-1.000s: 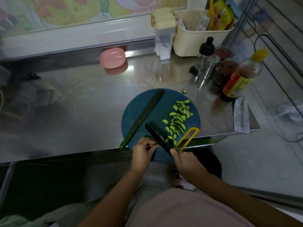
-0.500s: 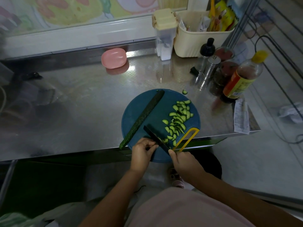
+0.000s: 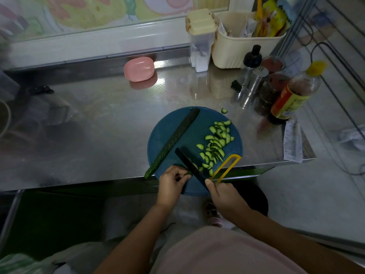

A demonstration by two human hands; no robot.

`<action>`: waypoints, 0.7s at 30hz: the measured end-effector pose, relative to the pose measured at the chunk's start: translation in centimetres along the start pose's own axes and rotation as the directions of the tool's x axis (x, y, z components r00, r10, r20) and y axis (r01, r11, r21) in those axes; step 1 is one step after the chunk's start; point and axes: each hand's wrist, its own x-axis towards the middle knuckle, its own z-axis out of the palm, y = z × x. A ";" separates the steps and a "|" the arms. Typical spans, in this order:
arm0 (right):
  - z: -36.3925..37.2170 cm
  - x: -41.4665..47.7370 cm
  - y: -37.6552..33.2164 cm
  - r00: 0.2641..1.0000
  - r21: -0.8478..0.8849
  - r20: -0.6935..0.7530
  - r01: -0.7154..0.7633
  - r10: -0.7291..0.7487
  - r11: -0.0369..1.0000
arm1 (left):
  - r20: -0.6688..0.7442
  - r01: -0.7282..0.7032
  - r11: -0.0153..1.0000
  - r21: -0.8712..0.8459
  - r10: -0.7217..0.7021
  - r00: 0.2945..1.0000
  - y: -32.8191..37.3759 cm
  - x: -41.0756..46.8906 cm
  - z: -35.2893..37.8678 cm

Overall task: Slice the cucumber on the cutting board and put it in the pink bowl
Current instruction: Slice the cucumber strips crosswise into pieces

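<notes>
Left grip pinches the cucumber stub just beside the knife clamped in the right grip.

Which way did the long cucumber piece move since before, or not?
No, it stayed put. The long cucumber piece lies on the cutting board's left side, near tip past the rim, as before.

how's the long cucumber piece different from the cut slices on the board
The long cucumber piece is uncut, dark skin up, lying diagonally on the left of the cutting board, one end past its rim. The slices are small, pale green half-moons heaped on the right. Both are on the board; neither is in the pink bowl.
</notes>
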 end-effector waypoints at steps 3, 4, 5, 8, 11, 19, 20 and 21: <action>0.1 -0.1 0.1 1.000 0.020 0.030 0.006 -0.007 1.000 | 0.001 -0.002 1.000 0.005 0.002 1.000 0.0 0.0 0.0; 0.0 0.0 0.2 0.999 0.019 0.042 0.019 -0.020 1.000 | -0.001 -0.004 1.000 0.007 0.004 1.000 0.0 0.0 0.0; -0.1 -0.1 0.0 0.998 0.013 0.064 0.015 -0.015 1.000 | -0.003 -0.005 1.000 0.009 0.005 1.000 0.0 -0.1 0.0; 0.0 -0.2 0.2 0.997 -0.015 0.068 0.044 -0.043 0.999 | -0.017 -0.013 1.000 0.022 0.013 1.000 0.0 -0.1 0.1; 0.5 -0.2 0.6 0.997 -0.034 0.071 0.037 -0.035 0.999 | -0.034 -0.023 0.998 0.054 0.025 0.999 -0.1 -0.2 0.2; 1.7 -0.4 0.4 1.000 -0.115 -0.001 0.012 -0.013 0.993 | -0.027 0.007 0.996 0.085 -0.005 1.000 0.3 -0.2 0.2; 1.7 -0.4 0.3 1.000 -0.119 -0.007 0.004 -0.005 0.993 | -0.026 0.009 0.996 0.090 -0.006 1.000 0.3 -0.2 0.2; 1.8 -0.3 0.4 1.000 -0.130 -0.023 0.009 -0.012 0.992 | -0.024 0.008 0.996 0.094 -0.005 1.000 0.4 -0.3 0.1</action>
